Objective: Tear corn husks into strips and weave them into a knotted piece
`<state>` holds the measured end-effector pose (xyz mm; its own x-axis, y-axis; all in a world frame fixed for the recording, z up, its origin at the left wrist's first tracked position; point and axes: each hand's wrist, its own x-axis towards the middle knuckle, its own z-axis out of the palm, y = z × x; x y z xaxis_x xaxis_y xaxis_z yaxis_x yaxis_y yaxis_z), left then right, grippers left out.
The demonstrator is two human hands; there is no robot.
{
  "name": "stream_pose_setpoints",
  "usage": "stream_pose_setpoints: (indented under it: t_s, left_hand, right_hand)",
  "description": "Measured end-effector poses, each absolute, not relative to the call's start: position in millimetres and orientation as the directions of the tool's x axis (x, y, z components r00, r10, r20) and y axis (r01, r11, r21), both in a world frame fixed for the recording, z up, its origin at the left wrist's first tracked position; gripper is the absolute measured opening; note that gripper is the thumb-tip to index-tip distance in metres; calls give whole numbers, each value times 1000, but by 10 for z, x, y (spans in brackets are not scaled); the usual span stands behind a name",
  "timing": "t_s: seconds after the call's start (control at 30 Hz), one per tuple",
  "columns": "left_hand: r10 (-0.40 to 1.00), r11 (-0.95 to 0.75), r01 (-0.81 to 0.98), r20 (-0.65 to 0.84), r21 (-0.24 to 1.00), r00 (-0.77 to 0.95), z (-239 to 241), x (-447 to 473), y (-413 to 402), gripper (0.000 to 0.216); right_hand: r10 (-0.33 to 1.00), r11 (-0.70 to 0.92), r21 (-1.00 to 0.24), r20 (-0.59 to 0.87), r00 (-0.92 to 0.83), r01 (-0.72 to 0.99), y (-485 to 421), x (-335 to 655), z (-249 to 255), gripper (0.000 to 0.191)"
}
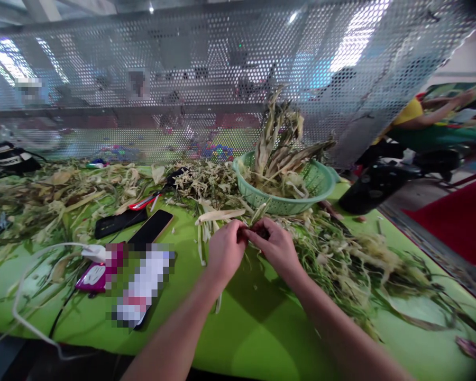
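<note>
My left hand (229, 248) and my right hand (273, 244) meet at the middle of the green table (238, 338), fingertips pinched together. Between them they grip a narrow greenish corn husk (259, 211) whose tip sticks up above the fingers; its lower part is hidden. A pale dry husk strip (220, 215) lies just beyond my left hand. Behind my hands stands a green plastic basket (277, 201) holding long dried corn husks (273, 143).
Shredded husk and silk (353, 264) are heaped right. More husk scraps (63, 190) cover the back left, beside red-handled scissors (145, 202). Phones (153, 227) and a pink power bank (91, 278) with a white cable lie left. A black bottle (375, 185) stands right; perforated metal panel (174, 69) behind.
</note>
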<state>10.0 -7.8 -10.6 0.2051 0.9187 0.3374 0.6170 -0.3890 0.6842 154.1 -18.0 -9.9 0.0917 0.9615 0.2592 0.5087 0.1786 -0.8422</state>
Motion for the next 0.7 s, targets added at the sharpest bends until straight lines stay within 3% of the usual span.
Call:
stream_pose_setpoints:
  t_s: [0.07,0.17,0.3,0.47,0.6,0.7]
  left_hand:
    - [914,-402,612,340,681,223,-106,111,-83,13]
    - [937,-348,510,281,787,205,-108,99,-58,14]
    - [969,-162,200,117,966,216,-127,55,14,16]
    - [972,37,-129,-6,991,235,-149,32,47,23]
    - [978,65,-136,-36,989,206,-136,29,30,23]
    - [980,46,-70,-31,996,198,-112,18,22,22]
  right_hand:
    - [956,169,-841,267,124,513,-179,1544,-112,26]
    - [955,174,-881,259,142,439,-177,1544,-96,20]
    - [969,132,-943,188,162,305,-169,1549,-51,13]
    - [978,107,-965,146,152,239,-160,1556,-22,11]
    - [978,113,-962,152,145,248,-183,1540,6,11]
    - [969,168,-947,210,130,274,-202,1535,7,24]
